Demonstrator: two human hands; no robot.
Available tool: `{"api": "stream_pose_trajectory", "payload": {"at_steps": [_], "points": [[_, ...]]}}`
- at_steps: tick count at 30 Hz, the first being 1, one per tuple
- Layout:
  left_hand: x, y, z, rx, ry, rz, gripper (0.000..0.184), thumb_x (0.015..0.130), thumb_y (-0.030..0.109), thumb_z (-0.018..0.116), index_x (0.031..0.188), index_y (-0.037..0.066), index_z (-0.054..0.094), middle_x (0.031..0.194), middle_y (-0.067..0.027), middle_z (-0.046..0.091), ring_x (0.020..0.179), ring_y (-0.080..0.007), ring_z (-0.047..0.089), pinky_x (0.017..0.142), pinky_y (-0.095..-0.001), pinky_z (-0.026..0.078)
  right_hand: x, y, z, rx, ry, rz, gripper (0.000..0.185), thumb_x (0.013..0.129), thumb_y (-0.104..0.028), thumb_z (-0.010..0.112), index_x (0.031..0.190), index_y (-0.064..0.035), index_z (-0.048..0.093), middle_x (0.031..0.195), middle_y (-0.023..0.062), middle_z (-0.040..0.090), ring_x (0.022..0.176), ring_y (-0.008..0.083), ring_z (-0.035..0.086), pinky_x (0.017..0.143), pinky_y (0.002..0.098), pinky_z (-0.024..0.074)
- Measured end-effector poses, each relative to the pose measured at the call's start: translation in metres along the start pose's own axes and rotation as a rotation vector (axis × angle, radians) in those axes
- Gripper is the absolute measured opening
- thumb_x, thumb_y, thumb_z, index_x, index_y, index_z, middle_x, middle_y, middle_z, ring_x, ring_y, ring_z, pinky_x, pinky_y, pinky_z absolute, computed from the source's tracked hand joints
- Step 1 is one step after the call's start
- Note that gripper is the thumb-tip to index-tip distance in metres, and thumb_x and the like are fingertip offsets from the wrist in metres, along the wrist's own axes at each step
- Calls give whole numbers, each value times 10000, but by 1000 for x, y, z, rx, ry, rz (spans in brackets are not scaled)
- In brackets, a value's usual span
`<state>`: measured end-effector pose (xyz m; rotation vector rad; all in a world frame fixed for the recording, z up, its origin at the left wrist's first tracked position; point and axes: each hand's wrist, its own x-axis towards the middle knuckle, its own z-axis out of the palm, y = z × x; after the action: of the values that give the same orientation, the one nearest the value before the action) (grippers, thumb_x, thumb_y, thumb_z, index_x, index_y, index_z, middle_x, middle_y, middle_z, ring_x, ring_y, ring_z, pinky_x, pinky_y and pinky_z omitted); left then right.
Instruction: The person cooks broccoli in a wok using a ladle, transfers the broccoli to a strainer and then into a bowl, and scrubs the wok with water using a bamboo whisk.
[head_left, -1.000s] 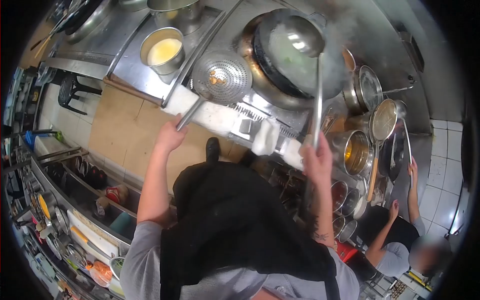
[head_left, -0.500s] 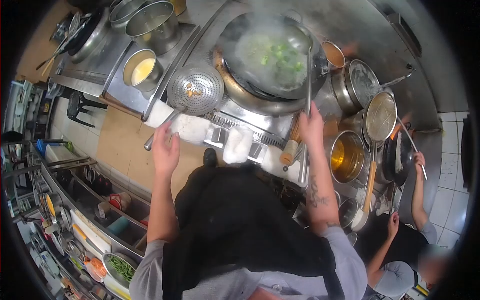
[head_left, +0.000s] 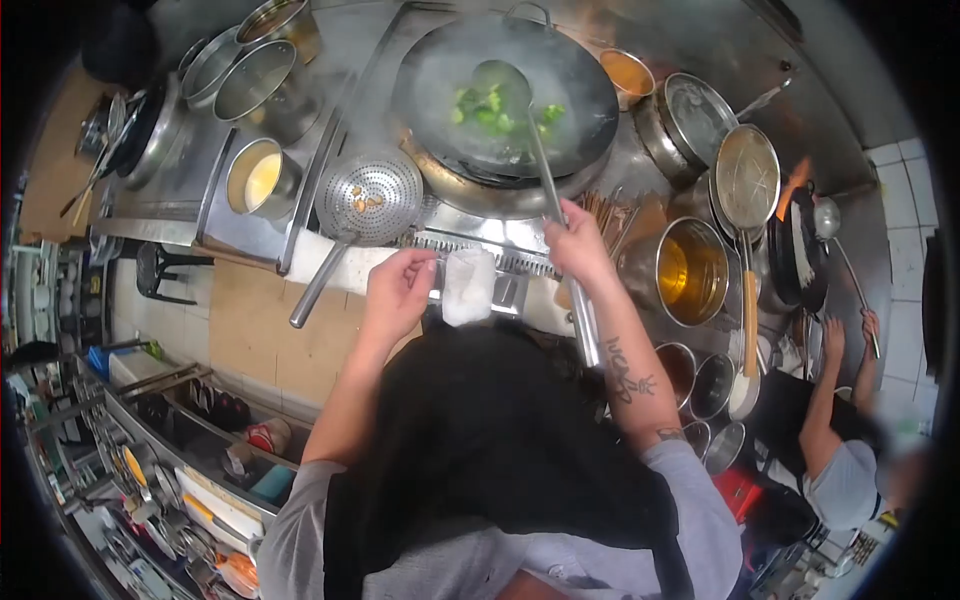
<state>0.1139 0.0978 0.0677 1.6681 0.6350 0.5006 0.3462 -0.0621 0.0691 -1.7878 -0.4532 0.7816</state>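
My right hand is wrapped round the long handle of a steel ladle. The ladle's bowl rests among chopped green vegetables in a large steaming wok. My left hand is closed, fingertips pinched at a stove knob on the front panel, which they largely hide. Just right of those fingers, a folded white cloth hangs over the panel. A perforated strainer ladle with a few brown bits in it lies left of the wok, its handle pointing toward me.
A pot of yellow liquid stands at left, with larger pots behind. To the right are a pot of golden oil, a wire-mesh skimmer and an orange-filled container. Farther right, a co-worker holds a ladle over a flaming wok.
My left hand has moved from beside the strainer's handle rightward to the knob. The ladle's bowl has shifted from the wok's far right edge into the greens.
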Motion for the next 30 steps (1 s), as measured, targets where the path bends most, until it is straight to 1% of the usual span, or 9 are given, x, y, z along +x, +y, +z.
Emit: {"api": "stream_pose_trajectory", "payload": {"at_steps": [6, 7, 11, 15, 18, 20, 23, 26, 30], "points": [[7, 9, -14, -44, -177, 15, 105, 933, 82, 624, 981, -5, 657, 755, 41, 578, 685, -25, 483, 611, -190, 406, -65, 7, 26, -424, 215, -221, 522, 878, -89, 589, 1370, 40, 470, 792, 107, 646, 632, 150, 578, 623, 305, 482], [11, 4, -19, -34, -215, 17, 128, 932, 73, 610, 995, -31, 650, 763, 5, 614, 691, -41, 527, 626, -204, 454, -75, 5, 29, -416, 219, -108, 517, 888, -90, 590, 1365, 59, 459, 1017, 205, 669, 846, 211, 646, 811, 331, 507], [25, -12, -38, -67, -257, 10, 128, 936, 75, 606, 991, -32, 648, 750, 13, 604, 660, -33, 500, 600, -205, 430, -105, 12, 37, -563, 315, -273, 552, 880, -112, 589, 1394, 22, 437, 1113, 314, 627, 1067, 376, 642, 881, 376, 492], [31, -27, -58, -113, -268, -26, 122, 940, 81, 606, 979, -28, 643, 716, 28, 570, 633, -26, 467, 570, -203, 399, -142, -4, 50, -305, 242, -15, 537, 917, -121, 587, 1406, 32, 425, 1221, 269, 617, 1162, 299, 607, 973, 352, 450], [36, -32, -64, -167, -259, -55, 115, 937, 78, 607, 975, -25, 641, 717, 32, 563, 642, -26, 466, 575, -203, 401, -140, 9, 45, -241, 156, -66, 543, 912, -106, 602, 1403, 47, 426, 1274, 209, 607, 1192, 255, 577, 996, 329, 430], [36, -36, -63, -183, -250, -54, 112, 935, 78, 609, 976, -21, 642, 727, 31, 567, 651, -28, 471, 583, -204, 405, -129, 12, 39, -205, 114, 9, 548, 911, -100, 609, 1403, 54, 426, 1268, 162, 605, 1142, 217, 585, 973, 309, 438], [36, -37, -63, -188, -218, -48, 111, 932, 79, 613, 981, -14, 647, 748, 25, 577, 667, -33, 485, 600, -205, 417, -99, 3, 33, -153, 78, 60, 538, 918, -82, 600, 1423, -13, 429, 889, 27, 552, 682, 91, 471, 588, 241, 369], [37, -31, -58, -230, -192, -38, 109, 934, 73, 613, 994, -10, 648, 756, 37, 568, 672, -24, 478, 608, -194, 408, -77, -7, 28, -75, 69, 155, 541, 930, -76, 575, 1448, -67, 419, 635, -35, 487, 435, 54, 409, 378, 227, 340], [36, -28, -49, -249, -176, -7, 111, 941, 64, 611, 1018, -10, 643, 756, 66, 542, 673, 0, 450, 598, -172, 377, -71, -30, 14, -24, 33, 240, 523, 932, -64, 563, 1439, -69, 434, 651, -36, 499, 462, 48, 431, 396, 222, 351]]}}
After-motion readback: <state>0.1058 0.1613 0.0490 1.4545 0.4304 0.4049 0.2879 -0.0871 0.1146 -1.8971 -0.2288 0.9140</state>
